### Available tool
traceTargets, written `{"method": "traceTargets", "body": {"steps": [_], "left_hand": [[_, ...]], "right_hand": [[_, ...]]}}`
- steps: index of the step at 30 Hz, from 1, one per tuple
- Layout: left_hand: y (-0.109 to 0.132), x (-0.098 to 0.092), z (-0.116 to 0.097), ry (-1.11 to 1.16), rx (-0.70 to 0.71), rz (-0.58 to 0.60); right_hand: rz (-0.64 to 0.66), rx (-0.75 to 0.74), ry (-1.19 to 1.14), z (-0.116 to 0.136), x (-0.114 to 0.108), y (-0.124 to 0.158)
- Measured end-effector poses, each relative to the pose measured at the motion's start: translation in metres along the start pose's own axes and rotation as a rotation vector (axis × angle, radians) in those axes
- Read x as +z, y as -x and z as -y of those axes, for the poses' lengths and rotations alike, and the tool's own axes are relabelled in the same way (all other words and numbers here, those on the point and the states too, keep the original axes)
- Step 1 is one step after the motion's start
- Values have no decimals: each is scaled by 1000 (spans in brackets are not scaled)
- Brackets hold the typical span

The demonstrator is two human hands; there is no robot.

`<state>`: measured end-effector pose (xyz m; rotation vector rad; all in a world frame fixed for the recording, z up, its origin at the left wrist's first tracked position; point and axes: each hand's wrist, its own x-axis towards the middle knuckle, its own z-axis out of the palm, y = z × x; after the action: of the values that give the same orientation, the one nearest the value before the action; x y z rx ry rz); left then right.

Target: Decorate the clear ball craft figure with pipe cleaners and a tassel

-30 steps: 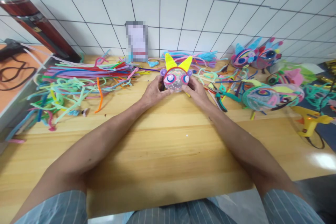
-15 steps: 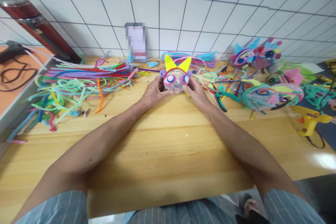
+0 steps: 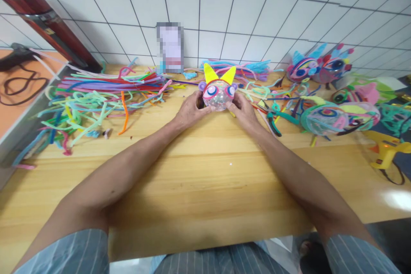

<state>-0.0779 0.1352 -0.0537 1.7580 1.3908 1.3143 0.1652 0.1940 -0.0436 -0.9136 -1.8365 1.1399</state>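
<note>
A clear round ball figure faces me near the middle of the wooden table. It has two yellow pointed ears, purple round pieces at its sides and pink and blue eyes. My left hand holds its left side, with the thumb along the lower front. On the right side my right hand grips it, its thumb also at the front. The fingers behind the ball are partly hidden.
Pipe cleaners are heaped at left. A phone leans on the tiled wall. Green-handled pliers, finished-looking ball figures and a yellow glue gun are at right. A dark red cylinder leans at far left.
The whole view has shifted slightly, so things appear a little further right and mostly higher. Both hands keep their hold on the ball figure.
</note>
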Motion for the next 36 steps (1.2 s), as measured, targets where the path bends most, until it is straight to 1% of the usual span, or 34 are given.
{"method": "traceTargets", "body": {"steps": [5, 8, 13, 17, 23, 27, 32, 34, 36], "left_hand": [[-1, 0, -3, -54, 18, -9], [-1, -1, 0, -28, 22, -2], [-2, -4, 5, -103, 34, -10], [-3, -5, 6, -83, 54, 21], [-3, -6, 4, -119, 32, 21], [-3, -8, 4, -119, 39, 32], [-5, -8, 6, -104, 68, 26], [-7, -7, 6, -100, 68, 26], [-8, -7, 6, -83, 71, 27]], "right_hand": [[-11, -7, 20, -1, 1, 1], [-21, -7, 39, -3, 1, 1], [-32, -2, 64, -4, 1, 1], [-52, -11, 55, -5, 3, 2], [-59, -18, 67, -8, 4, 0], [-70, -15, 96, -3, 2, 1], [-116, -24, 65, 4, -8, -6], [-155, 5, 87, 7, -17, -9], [-176, 17, 139, 12, -29, -5]]}}
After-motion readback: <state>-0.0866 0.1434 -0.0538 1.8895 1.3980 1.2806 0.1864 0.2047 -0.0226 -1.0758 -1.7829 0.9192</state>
